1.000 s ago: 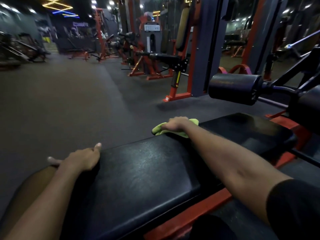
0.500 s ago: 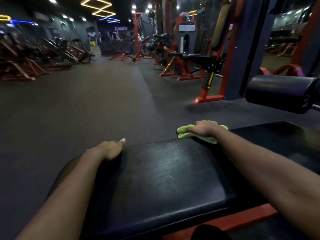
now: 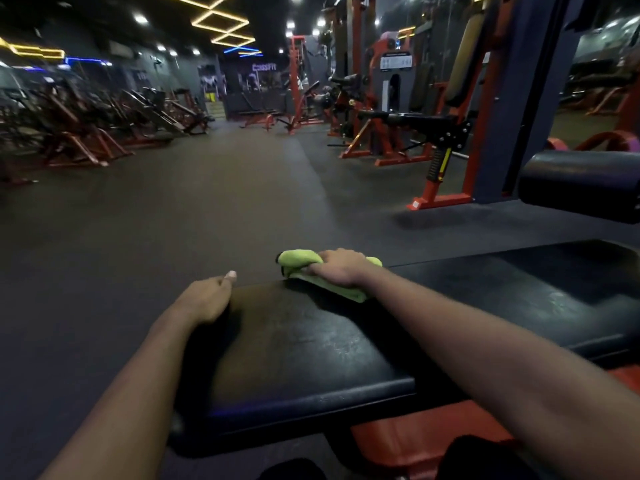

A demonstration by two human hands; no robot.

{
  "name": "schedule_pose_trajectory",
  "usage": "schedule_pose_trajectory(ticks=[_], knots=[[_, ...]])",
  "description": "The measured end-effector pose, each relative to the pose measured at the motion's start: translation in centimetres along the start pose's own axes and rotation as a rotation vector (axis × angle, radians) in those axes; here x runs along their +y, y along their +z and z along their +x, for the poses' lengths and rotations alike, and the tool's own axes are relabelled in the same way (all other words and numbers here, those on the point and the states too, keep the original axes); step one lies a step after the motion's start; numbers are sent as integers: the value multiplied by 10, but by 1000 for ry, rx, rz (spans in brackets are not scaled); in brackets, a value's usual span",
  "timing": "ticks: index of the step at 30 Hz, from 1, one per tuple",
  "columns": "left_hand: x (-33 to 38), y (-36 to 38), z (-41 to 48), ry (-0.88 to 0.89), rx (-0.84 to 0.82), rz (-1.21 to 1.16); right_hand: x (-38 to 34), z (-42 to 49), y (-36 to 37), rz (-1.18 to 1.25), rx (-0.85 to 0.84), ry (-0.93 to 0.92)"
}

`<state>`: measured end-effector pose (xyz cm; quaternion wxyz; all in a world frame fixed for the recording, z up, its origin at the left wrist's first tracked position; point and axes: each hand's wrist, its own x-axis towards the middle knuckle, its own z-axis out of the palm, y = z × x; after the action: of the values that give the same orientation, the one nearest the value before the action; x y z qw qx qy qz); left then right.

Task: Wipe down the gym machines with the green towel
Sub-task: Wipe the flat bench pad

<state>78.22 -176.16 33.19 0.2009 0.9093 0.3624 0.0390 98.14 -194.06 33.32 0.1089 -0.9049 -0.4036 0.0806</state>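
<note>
Green towel (image 3: 298, 258) is being pressed onto the bench pad (image 3: 311, 348) at its far edge by the right hand (image 3: 337, 270), fingers clamping it; left hand (image 3: 207, 299) is bracing the pad's left edge for leverage, fingers hidden.

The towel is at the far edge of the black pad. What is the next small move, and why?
Probably draw the right hand and green towel back toward the body across the black pad. The towel sits at the pad's far edge, the near surface lies bare between the arms, and the left hand rests at the left edge.
</note>
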Motion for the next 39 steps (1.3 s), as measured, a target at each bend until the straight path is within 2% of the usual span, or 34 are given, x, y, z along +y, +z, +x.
schedule_pose_trajectory(ticks=[5, 16, 22, 29, 32, 36, 39], knots=[[-16, -2, -5, 55, -27, -104, 51, -10, -12, -48, 35, 206], [-54, -8, -17, 153, -9, -379, -1, -2, -8, -28, 19, 278], [-81, -15, -31, 173, 78, -574, -68, 17, 8, -45, -5, 181], [-123, -24, -49, 112, 218, -599, -151, 27, 24, -27, -38, 51], [-134, -30, -54, 92, 267, -581, -192, 23, 33, -54, -55, -79], [-146, -35, -64, 62, 311, -582, -231, -3, 55, -246, -101, -335], [-158, -35, -74, 42, 325, -609, -226, -2, 48, -205, -127, -295]])
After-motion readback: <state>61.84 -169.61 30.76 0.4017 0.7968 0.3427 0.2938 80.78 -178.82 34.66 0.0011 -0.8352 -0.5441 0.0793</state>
